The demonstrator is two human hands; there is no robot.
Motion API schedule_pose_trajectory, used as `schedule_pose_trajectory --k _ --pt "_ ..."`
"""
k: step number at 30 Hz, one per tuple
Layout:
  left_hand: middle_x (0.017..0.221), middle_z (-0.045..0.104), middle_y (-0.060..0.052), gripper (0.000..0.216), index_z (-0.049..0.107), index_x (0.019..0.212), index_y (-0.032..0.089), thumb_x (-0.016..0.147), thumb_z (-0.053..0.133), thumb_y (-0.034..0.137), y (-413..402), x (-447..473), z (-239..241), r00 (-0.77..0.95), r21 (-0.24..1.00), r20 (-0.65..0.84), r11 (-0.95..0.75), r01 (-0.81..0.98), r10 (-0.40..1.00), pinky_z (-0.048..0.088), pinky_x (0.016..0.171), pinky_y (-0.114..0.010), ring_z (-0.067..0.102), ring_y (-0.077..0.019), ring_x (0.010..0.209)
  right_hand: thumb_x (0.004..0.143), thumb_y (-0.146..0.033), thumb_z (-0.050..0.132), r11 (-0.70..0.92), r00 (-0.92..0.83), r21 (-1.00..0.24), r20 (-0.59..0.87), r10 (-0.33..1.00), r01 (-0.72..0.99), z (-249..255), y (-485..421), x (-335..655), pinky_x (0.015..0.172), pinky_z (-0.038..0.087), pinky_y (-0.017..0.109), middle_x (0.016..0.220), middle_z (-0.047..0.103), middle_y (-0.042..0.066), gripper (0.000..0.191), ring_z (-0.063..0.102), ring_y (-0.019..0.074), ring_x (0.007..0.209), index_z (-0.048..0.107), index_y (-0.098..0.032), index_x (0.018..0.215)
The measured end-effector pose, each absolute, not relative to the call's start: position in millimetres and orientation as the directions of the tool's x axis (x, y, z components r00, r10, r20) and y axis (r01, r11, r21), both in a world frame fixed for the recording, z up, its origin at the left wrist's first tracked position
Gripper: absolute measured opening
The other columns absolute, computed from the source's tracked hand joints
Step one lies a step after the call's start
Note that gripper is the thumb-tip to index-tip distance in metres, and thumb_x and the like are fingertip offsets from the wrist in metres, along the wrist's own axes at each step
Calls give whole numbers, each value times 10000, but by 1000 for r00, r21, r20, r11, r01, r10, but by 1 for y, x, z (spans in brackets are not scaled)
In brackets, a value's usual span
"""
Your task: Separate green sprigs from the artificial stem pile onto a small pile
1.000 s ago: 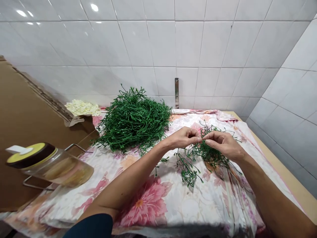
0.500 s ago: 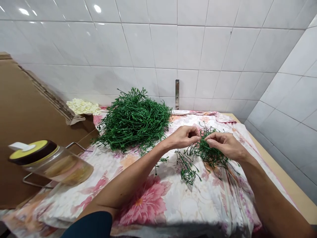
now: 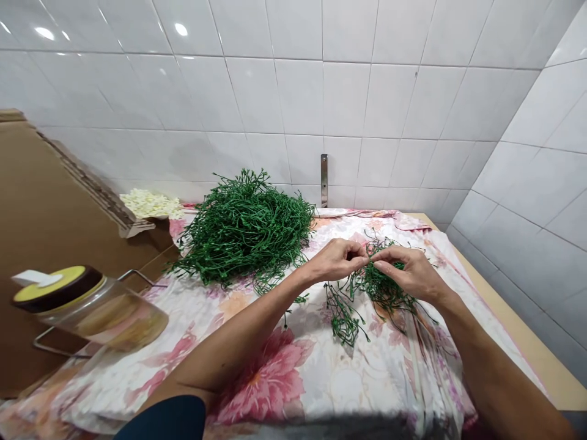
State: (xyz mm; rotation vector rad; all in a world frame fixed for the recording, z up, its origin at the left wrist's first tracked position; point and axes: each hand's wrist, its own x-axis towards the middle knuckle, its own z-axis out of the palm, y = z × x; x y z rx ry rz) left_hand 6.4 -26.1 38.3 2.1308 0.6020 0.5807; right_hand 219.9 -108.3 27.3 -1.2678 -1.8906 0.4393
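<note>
Left hand: the left hand [image 3: 337,260] is curling its fingers inward and touching the right hand's fingertips; any stem in its grip is too fine to tell.
Right hand: the right hand [image 3: 406,273] is pinching thin, wiry stems at the top of the loose tangle.
Loose tangle: a tangle of artificial green sprigs [image 3: 378,287] is hanging from that pinch onto the cloth, while a small separate sprig [image 3: 343,318] is lying just left of it.
Main heap: a large, springy mound of branching green stems [image 3: 243,232] is sitting far left of the hands.
Surface: a crumpled floral cloth [image 3: 348,385], pink blooms on white, is covering the desk [image 3: 518,324].
Left side: a glass jar [image 3: 92,311] with a yellow-and-brown lid and a wire handle is standing near the cloth's edge, over brown corrugated cardboard [image 3: 46,183]; a pile of cream artificial blossoms [image 3: 149,203] is lying farther back.
Wall: glossy white tiles [image 3: 293,91] are rising behind, with a narrow metal bracket [image 3: 324,180] fixed upright.
</note>
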Motion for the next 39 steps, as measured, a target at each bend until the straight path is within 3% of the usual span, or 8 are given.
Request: schedule_pose_trajectory --k 9,18,21,26,31,36,39 --pt "694 588 -2 259 701 815 115 869 609 351 -29 10 36 778 839 173 -504 205 604 364 591 -231 474 -105 625 934 -355 624 456 -182 -614 456 871 644 20 -107 218 756 518 365 865 746 50 164 679 217 794 713 -226 885" --pt "704 595 -9 242 696 808 110 851 613 333 -31 11 39 782 876 140 -444 188 607 349 581 -228 466 -100 626 919 -344 635 422 -176 -723 393 902 548 21 -109 214 815 546 363 955 765 60 177 697 222 885 735 -221 998" --pt "697 585 -5 252 703 812 107 838 627 346 -31 10 41 781 880 128 -433 195 611 338 566 -225 459 -97 618 908 -380 656 371 -158 -780 340 927 504 19 -107 215 761 532 341 904 750 60 198 676 202 830 732 -206 965" --pt "673 567 9 248 704 816 109 837 632 346 -32 9 40 780 865 147 -462 197 608 330 558 -225 450 -93 601 839 -431 745 212 -185 -941 166 969 264 15 -104 216 627 466 278 827 694 40 293 598 140 695 692 -171 962" --pt "702 636 -9 209 724 831 125 865 594 285 -37 11 40 757 753 233 -606 257 610 363 592 -234 519 -108 636 809 -411 741 158 -144 -939 119 982 307 15 -104 215 559 385 254 730 640 8 266 528 119 621 683 -160 877" --pt "749 671 -25 175 745 856 149 869 577 197 -44 11 42 761 515 351 -791 330 545 384 640 -249 562 -126 679 804 -369 691 175 -68 -810 165 984 559 14 -104 213 528 350 250 667 631 1 201 512 124 590 676 -176 752" --pt "830 690 -47 182 750 901 160 895 574 204 -45 11 41 782 377 385 -857 352 490 401 679 -266 589 -149 741 805 -340 656 182 -66 -760 181 981 624 12 -104 212 516 338 243 649 627 -5 179 509 123 582 663 -180 725"
